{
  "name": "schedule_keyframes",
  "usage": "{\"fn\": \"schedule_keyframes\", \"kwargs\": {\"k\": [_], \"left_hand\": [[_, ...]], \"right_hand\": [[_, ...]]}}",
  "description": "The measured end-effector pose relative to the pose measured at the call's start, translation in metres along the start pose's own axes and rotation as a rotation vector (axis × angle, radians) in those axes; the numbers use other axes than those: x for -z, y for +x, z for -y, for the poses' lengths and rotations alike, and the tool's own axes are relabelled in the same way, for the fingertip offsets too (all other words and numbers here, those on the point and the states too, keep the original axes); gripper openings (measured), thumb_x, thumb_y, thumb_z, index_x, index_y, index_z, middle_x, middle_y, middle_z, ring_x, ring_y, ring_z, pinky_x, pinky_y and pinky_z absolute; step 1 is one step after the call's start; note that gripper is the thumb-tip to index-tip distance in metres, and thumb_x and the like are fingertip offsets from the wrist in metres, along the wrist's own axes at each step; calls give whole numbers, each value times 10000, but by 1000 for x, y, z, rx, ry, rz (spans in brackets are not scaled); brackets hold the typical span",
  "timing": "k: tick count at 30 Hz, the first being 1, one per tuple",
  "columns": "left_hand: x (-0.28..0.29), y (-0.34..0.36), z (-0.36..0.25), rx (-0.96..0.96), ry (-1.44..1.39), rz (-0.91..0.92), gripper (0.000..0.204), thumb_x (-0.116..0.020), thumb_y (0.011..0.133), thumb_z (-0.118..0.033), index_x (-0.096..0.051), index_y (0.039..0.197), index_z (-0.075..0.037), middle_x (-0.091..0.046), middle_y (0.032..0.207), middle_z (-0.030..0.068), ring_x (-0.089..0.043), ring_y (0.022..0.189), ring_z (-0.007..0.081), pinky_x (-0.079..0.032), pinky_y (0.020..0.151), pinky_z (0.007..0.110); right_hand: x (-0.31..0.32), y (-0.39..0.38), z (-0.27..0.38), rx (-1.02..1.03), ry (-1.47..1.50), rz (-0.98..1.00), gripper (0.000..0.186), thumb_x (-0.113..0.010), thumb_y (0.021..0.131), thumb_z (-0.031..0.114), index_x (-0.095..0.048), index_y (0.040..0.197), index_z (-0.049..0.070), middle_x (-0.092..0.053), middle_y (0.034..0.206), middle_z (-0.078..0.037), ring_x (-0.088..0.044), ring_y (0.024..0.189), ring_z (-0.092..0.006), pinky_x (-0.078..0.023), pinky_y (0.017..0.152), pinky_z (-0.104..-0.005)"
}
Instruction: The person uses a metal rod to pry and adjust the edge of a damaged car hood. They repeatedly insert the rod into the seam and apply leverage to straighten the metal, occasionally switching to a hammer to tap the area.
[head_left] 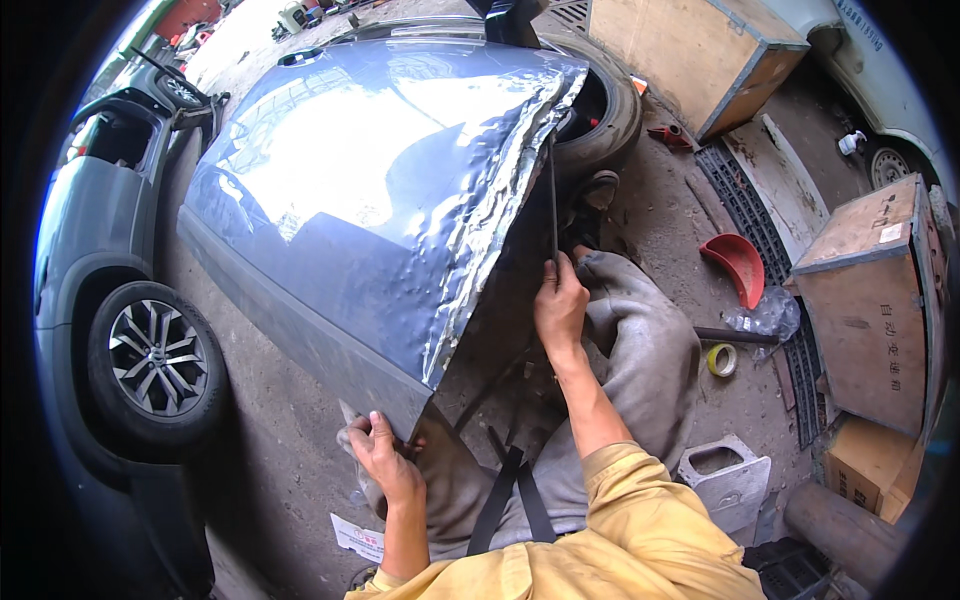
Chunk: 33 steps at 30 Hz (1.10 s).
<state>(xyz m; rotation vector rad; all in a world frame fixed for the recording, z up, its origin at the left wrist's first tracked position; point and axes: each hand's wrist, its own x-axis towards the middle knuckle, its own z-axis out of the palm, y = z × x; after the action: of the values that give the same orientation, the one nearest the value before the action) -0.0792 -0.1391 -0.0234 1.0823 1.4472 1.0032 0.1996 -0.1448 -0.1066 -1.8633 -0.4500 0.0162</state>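
Observation:
A dark blue-grey car door [390,290] lies in front of me, its outer skin facing up. Along its right edge runs a crumpled band [480,220] of dented, bare, shiny metal. At the near corner my left hand [388,462] grips the door, thumb on top and fingers partly hidden beneath. My right hand [562,308] is closed around a thin dark metal rod [553,200]. The rod rises to the door's crumpled edge; I cannot tell whether its tip touches the metal. Under the far right part of the door is a loose tyre [622,125].
A dark car with a wheel [158,352] stands close on the left. To the right are wooden crates [865,310], a red curved piece [735,268], a tape roll [721,360], a grey plastic stool [725,480] and a cardboard box [870,465]. A light-coloured vehicle [900,90] stands at the far right.

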Motion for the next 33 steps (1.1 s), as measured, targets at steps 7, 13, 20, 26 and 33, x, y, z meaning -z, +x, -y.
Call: {"fn": "schedule_keyframes", "kwargs": {"k": [7,13,20,26,33], "left_hand": [[-9,-4,-3,-25,-13,-76,322,-584,1018,-341,-499,1085,-37,-450,781,14,-472,596,109,-487,488,277],[-10,-7,-6,-4,-26,-66,321,-578,1021,-338,-497,1086,-35,-451,789,15,-476,594,115,-484,479,280],[-11,-4,-8,32,-24,-95,305,-582,1016,-335,-495,1092,-53,-451,795,11,-468,602,119,-476,491,288],[-14,-6,-13,45,-35,-73,299,-590,1011,-329,-494,1081,-54,-433,775,4,-451,589,109,-469,488,286],[-1,-2,-6,38,9,-30,343,-579,1016,-334,-447,1091,-27,-467,810,40,-475,557,121,-467,449,266]], "right_hand": [[12,4,2,56,-30,6,216,-524,1017,139,-627,1159,13,-653,808,-290,-642,787,-489,-488,606,-514],[26,13,11,-9,-33,86,186,-530,1015,152,-639,1119,43,-650,802,-283,-639,806,-486,-483,638,-521],[10,11,-3,31,-40,18,211,-549,1006,143,-645,1146,17,-644,787,-288,-646,769,-477,-490,600,-505],[-13,4,-23,93,-28,-81,242,-554,1012,148,-648,1156,-23,-652,767,-286,-663,731,-461,-499,578,-492],[-38,-7,-37,108,21,-165,249,-569,1007,127,-649,1164,-48,-666,845,-292,-673,779,-457,-523,620,-469]]}}
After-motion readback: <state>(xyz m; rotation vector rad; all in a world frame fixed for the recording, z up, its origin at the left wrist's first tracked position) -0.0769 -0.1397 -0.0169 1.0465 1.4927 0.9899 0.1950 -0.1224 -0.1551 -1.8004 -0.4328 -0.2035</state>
